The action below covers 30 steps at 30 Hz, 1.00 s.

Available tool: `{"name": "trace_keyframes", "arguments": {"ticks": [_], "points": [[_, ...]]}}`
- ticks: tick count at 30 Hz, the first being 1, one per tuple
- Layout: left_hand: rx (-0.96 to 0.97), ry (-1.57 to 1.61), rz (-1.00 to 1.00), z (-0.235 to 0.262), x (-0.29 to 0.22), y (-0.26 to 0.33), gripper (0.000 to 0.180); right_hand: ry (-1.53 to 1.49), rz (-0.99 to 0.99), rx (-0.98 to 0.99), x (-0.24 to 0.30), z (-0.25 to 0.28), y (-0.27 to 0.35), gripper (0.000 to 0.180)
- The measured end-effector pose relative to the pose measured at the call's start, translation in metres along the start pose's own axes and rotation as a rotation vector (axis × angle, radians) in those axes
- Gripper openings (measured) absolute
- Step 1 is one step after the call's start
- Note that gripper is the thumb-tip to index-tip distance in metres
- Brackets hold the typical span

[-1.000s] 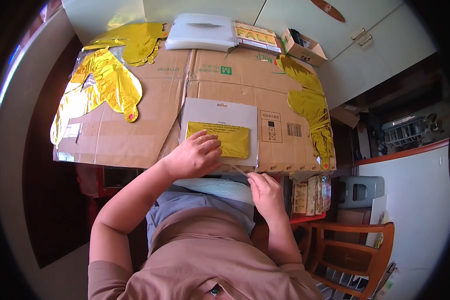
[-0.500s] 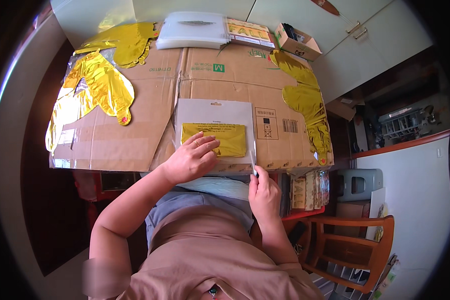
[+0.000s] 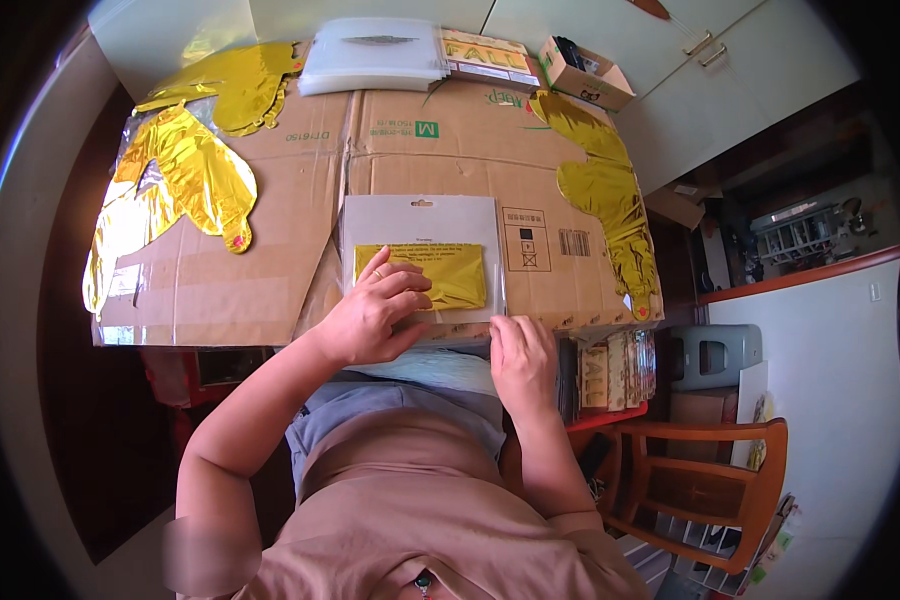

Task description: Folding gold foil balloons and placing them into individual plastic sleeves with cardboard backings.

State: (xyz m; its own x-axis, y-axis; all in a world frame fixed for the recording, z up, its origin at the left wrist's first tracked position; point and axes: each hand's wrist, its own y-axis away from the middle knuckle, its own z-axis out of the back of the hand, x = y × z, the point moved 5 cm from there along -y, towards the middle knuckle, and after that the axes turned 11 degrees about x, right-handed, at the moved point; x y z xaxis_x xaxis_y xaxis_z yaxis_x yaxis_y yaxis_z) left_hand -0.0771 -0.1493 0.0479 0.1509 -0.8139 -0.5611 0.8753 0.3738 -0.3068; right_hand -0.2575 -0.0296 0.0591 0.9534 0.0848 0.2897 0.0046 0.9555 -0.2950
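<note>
Flat clear packet (image 3: 420, 262) with white backing card and folded gold foil insert (image 3: 435, 277) found lying at near centre of cardboard sheet (image 3: 270, 280) covering the table, pushed up to the near edge, presumably to keep it within easy reach of both hands. Left hand (image 3: 372, 315) laid palm down over the packet's near left part, fingers loosely spread and slightly curled, touching the gold insert; judged to be pinning the packet flat, not gripping it. Right hand (image 3: 522, 358) at the packet's near right corner, fingers drawn together at the edge (pinch on the plastic lip likely, but contact point too small to confirm). Hands apart, one either side of the packet's near edge. Unfolded gold foil balloons (image 3: 195, 175) spread at far left, another gold foil shape (image 3: 610, 205) along the right side, seemingly set aside clear of the working area. Stack of clear packets (image 3: 375, 55) at far centre, small open carton (image 3: 585, 75) at far right. Wooden chair (image 3: 705, 480) on the floor at near right.
</note>
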Motion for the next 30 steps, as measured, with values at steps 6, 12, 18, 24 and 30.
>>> {"name": "trace_keyframes", "arguments": {"ticks": [6,12,18,24,30], "points": [[0.000,0.007,-0.011,-0.001,0.001,0.000,0.027,0.175,-0.012,-0.159,-0.008,-0.007,-0.003,0.020],[0.005,-0.001,-0.011,-0.001,0.001,0.001,0.029,0.218,0.009,-0.212,-0.010,-0.016,-0.005,0.018],[0.059,-0.002,-0.007,-0.002,-0.002,0.000,0.033,0.085,0.107,-0.129,-0.011,0.003,0.024,0.019],[0.080,-0.035,0.028,-0.003,-0.004,-0.002,0.037,-0.132,-0.017,-0.116,-0.025,0.017,0.028,0.015],[0.103,-0.054,0.048,-0.002,-0.007,-0.003,0.039,-0.263,-0.016,0.044,-0.044,0.008,0.007,0.019]]}}
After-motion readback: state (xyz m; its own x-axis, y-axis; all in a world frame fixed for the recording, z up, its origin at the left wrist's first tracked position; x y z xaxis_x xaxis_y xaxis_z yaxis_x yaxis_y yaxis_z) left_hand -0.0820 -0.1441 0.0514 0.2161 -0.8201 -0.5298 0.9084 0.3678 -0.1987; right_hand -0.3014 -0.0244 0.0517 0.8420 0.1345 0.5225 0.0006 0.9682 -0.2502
